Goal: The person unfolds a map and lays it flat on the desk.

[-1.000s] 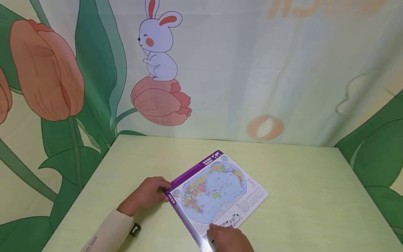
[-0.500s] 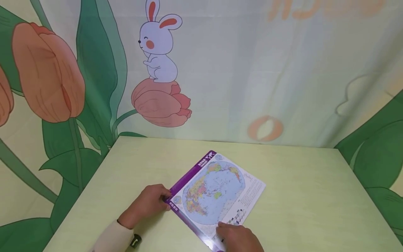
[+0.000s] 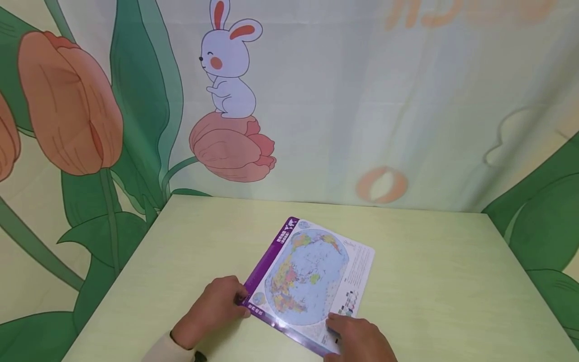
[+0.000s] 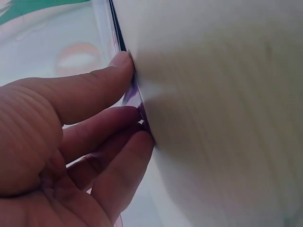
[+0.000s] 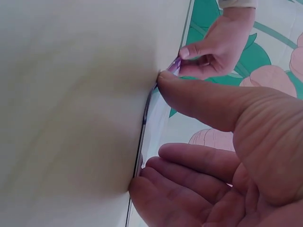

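A flat world map sheet [image 3: 312, 276] with a purple border lies slantwise on the table in the head view. My left hand [image 3: 219, 306] pinches its left corner; in the left wrist view the thumb [image 4: 106, 82] and fingertips meet at the sheet's thin edge. Around the near right corner is my right hand [image 3: 362, 339], partly cut off by the frame's bottom. The right wrist view shows this hand's thumb [image 5: 199, 97] on one edge and its fingers on another, with the corner held between. There the sheet appears edge-on, close against the table.
The pale yellow-green table [image 3: 434, 276] extends on both sides of the sheet. Behind it hangs a cloth backdrop [image 3: 312, 110] printed with tulips and a white rabbit. A small dark item [image 3: 200, 356] shows beside the left sleeve [image 3: 168, 349].
The map sheet has turned counterclockwise on the table. My left hand has come nearer with its corner, while my right hand has shifted to the right with the other one.
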Motion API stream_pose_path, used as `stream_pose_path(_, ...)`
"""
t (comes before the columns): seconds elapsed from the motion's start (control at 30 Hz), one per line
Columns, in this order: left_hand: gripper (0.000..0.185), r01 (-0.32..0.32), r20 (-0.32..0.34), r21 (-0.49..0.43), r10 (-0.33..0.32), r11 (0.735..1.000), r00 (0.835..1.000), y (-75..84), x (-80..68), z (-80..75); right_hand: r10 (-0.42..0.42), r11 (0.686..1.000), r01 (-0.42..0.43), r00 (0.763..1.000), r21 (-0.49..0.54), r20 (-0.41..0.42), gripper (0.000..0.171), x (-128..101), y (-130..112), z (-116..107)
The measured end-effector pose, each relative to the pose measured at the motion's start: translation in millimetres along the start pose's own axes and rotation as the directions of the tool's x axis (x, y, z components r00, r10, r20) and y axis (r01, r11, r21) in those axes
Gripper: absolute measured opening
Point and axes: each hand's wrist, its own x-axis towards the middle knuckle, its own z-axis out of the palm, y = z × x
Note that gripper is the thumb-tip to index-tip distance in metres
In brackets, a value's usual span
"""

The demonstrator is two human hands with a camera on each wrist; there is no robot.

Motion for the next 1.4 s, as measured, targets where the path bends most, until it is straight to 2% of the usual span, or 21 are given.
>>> stream_pose_path(0.23, 0.023, -0.001, 0.002, 0.02, 0.001, 1.0, 1.0, 8.1, -8.4, 4.3, 0.088, 0.996, -0.088, 0.996, 0.028, -0.011, 0.062, -2, 5, -3)
stream_pose_path(0.5, 0.024, 0.038, 0.024, 0.028, -0.038, 0.999, 0.999, 19.7, -16.7, 10.2, 0.096, 0.995, -0.093, 0.994, 0.047, -0.06, 0.066, -7, 17, -9)
stream_pose_path(0.73, 0.027, 0.061, 0.028, -0.009, -0.061, 0.998, 0.998, 29.5, -23.5, 16.6, 0.109, 0.993, -0.105, 0.991, 0.059, -0.08, 0.07, -7, 27, -12)
stream_pose_path(0.9, 0.026, 0.096, 0.051, -0.023, -0.094, 0.995, 0.994, 29.4, -22.0, 18.1, 0.103, 0.993, -0.1, 0.993, 0.057, -0.054, 0.072, -6, 28, -13)
stream_pose_path(1.07, 0.018, 0.101, 0.088, -0.063, -0.096, 0.993, 0.992, 24.0, -16.0, 15.3, 0.128, 0.99, -0.128, 0.992, 0.055, -0.001, 0.071, -4, 28, -12)
stream_pose_path(1.23, 0.021, 0.082, 0.106, -0.077, -0.074, 0.994, 0.992, 21.6, -9.7, 12.3, 0.116, 0.993, -0.116, 0.993, 0.019, -0.003, 0.065, -4, 26, -10)
stream_pose_path(1.4, 0.04, -0.006, 0.057, -0.036, 0.008, 0.999, 0.998, 19.6, -8.1, 11.1, 0.061, 0.998, -0.061, 0.998, -0.011, -0.018, 0.06, -3, 21, -7)
